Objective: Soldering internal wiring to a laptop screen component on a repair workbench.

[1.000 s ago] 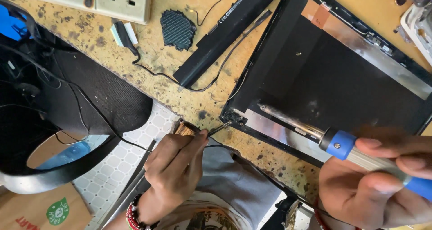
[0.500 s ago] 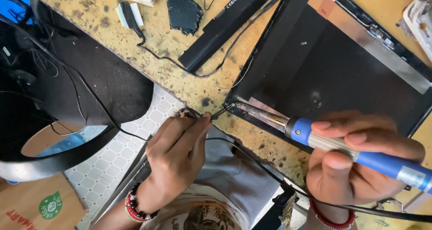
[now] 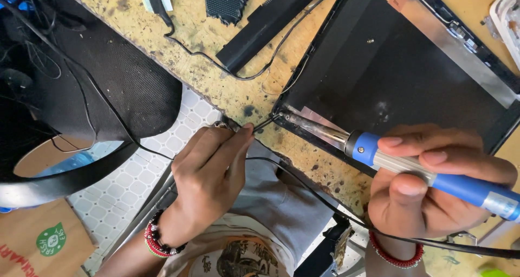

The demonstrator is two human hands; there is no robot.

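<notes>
The blue-handled soldering iron (image 3: pixel 433 174) runs off the right edge, so its back end is cut off. The thin dark wire (image 3: pixel 264 124) pinched by the left hand (image 3: pixel 208 185) is too small to see clearly where it meets the iron's tip. The big black laptop lid (image 3: pixel 401 76) is cut off at the top

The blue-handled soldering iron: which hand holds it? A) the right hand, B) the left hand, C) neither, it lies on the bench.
A: the right hand grips the soldering iron by its blue handle, while the left hand pinches a thin wire at the tip.
</notes>
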